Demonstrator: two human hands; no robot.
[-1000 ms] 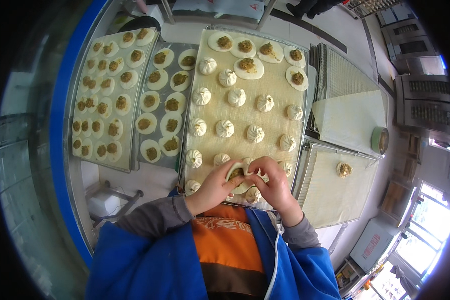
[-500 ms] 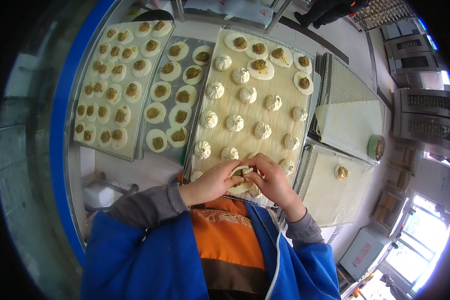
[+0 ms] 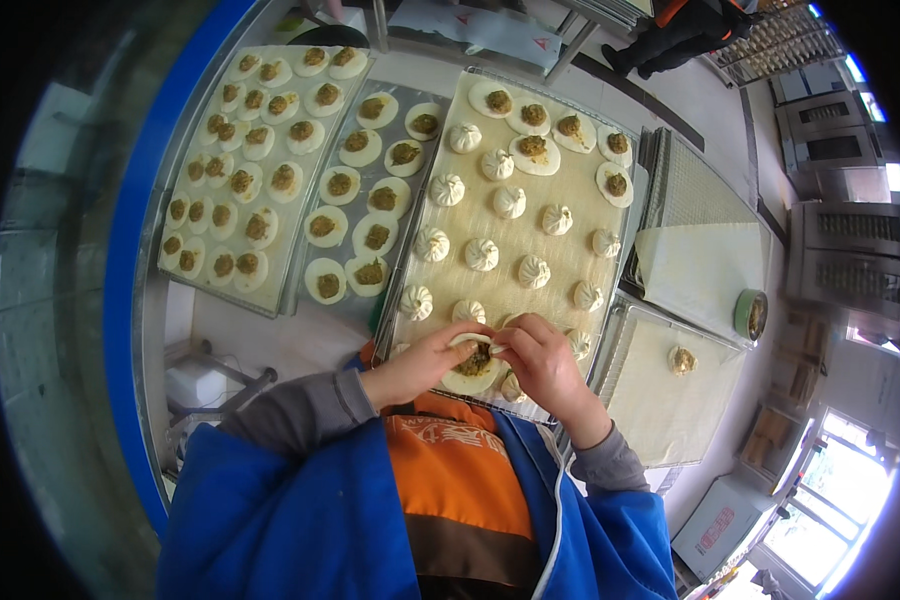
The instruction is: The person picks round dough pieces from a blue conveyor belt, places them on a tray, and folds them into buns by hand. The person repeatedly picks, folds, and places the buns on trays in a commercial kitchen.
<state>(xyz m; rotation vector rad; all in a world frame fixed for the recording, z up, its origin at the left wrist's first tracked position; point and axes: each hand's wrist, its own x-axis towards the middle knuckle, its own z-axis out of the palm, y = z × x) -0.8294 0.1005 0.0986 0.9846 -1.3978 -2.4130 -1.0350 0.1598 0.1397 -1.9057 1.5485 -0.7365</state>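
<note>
Over the near edge of the middle tray I hold a round dough wrapper with a heap of brownish-green filling showing at its centre. My left hand cups it from the left, the thumb lying over its edge by the filling. At the far right of the rim, my right hand pinches the dough between thumb and fingers. Beyond my hands, pleated buns stand spaced in rows on the lined tray. Several flat wrappers with filling lie at that tray's far end.
To the left, a metal tray and a lined tray carry more filled wrappers. A right-hand tray holds one dough piece with filling. Near it stand a green-rimmed bowl and stacked racks. A person stands far off.
My right fingers have shifted to the right along the wrapper's rim, and more filling shows. The trays appear slightly lower and farther right as the view moves.
</note>
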